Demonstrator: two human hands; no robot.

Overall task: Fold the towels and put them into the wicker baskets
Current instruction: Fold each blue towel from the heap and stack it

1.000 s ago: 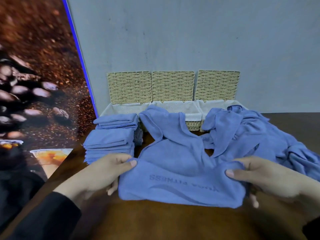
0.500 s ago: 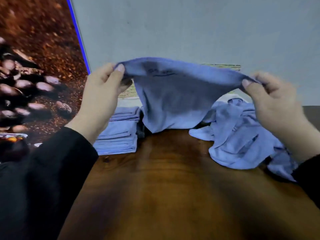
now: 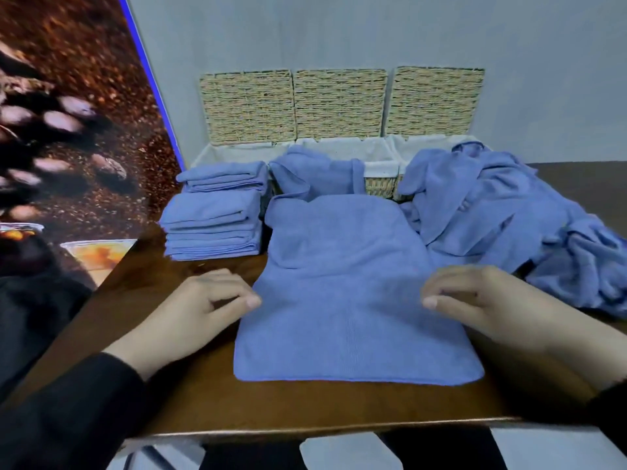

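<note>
A blue towel (image 3: 339, 300) lies spread flat on the brown table (image 3: 305, 408), its far end draped over the front of the middle wicker basket (image 3: 380, 184). My left hand (image 3: 200, 310) rests at the towel's left edge with loosely curled fingers, the thumb tip touching the cloth. My right hand (image 3: 485, 303) lies on the towel's right edge with relaxed fingers. A stack of folded blue towels (image 3: 213, 225) stands at the left, in front of the left basket (image 3: 234, 154). A heap of unfolded blue towels (image 3: 492, 212) covers the right basket's front.
Three woven basket lids (image 3: 339, 103) stand upright against the grey wall behind the white-lined baskets. A coffee-bean poster (image 3: 68, 130) forms the left wall. The table's front edge runs just below the towel.
The towel was lifted off the table, held up stretched between both hands, and now lies flat in front of me. Both hands have let go of its corners and come down at its sides.
</note>
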